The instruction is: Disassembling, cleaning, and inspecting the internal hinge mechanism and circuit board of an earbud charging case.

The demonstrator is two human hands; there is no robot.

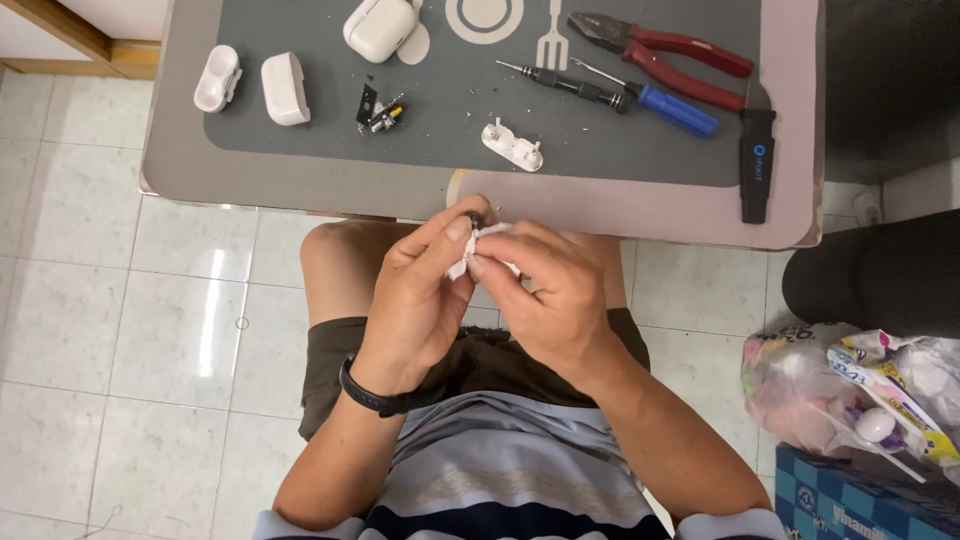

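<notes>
My left hand (420, 290) and my right hand (545, 290) meet above my lap, just below the table's front edge. Together they pinch a small white part (478, 240) between thumbs and fingertips; a dark bit (473, 217) shows at the left thumb tip. Most of the part is hidden by my fingers. A black band (365, 392) circles my left wrist.
The grey mat (440, 130) on the table holds white earbud-case halves (217, 78) (285, 88), a white case (380, 27), a small white insert (512, 145), tiny electronic bits (378, 110), two screwdrivers (570, 83) (660, 100), red pliers (660, 55) and a black tool (756, 165). A plastic bag (860, 390) lies on the right.
</notes>
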